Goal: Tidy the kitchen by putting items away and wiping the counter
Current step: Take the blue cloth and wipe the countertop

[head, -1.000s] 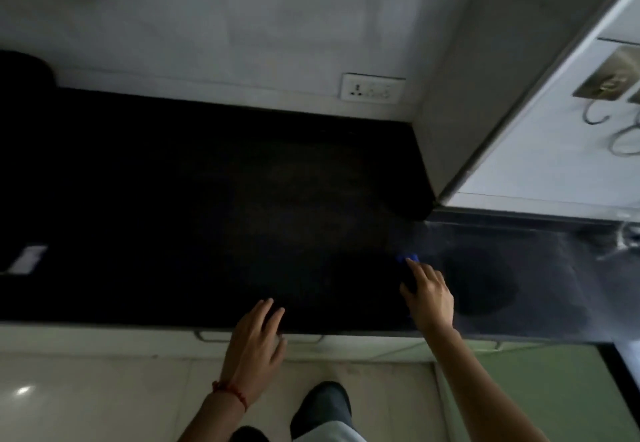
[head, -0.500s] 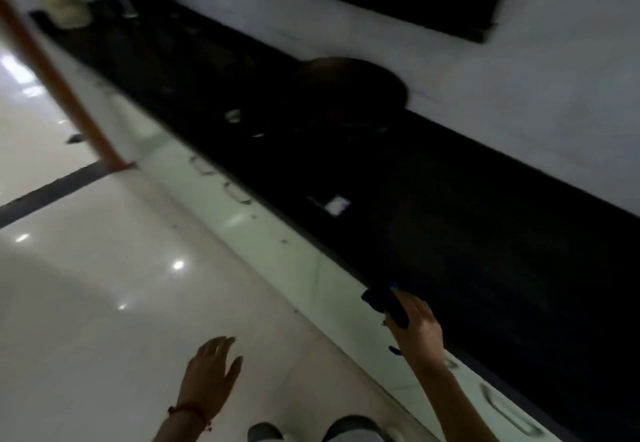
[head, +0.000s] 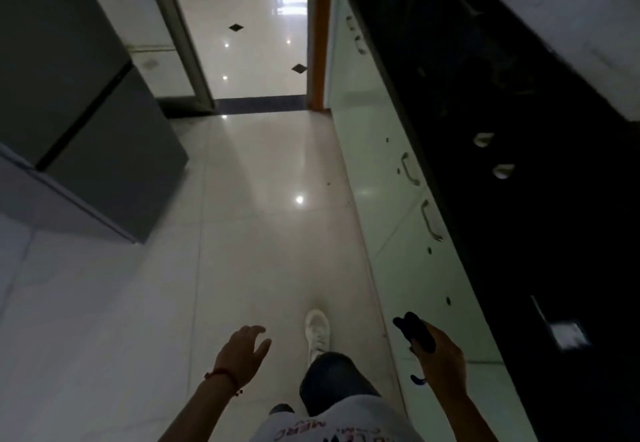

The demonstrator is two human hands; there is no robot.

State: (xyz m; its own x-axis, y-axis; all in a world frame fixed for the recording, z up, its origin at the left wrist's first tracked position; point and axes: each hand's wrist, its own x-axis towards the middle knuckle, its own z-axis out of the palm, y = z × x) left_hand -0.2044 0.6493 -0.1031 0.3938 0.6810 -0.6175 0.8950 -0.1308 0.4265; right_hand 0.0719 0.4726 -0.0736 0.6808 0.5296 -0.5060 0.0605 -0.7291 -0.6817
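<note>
My right hand [head: 438,358] grips a small dark blue cloth [head: 415,332] that sticks out above my fingers, held off the counter in front of the pale cabinet fronts [head: 391,234]. A blue end of it hangs below my palm. My left hand [head: 242,355] hangs over the floor with relaxed spread fingers and holds nothing; a red thread sits on its wrist. The long black counter [head: 554,234] runs along my right side.
On the counter lie a white paper scrap [head: 568,334], two small pale pieces [head: 483,138] and dark cookware farther along. A grey fridge [head: 79,123] stands at the left. A glossy tiled floor [head: 259,216] leads to an open doorway [head: 256,43]. My white shoe [head: 317,332] steps forward.
I have turned left from facing the counter and now walk along it toward the doorway. My right hand lifted the cloth off the counter; my left hand left the counter edge.
</note>
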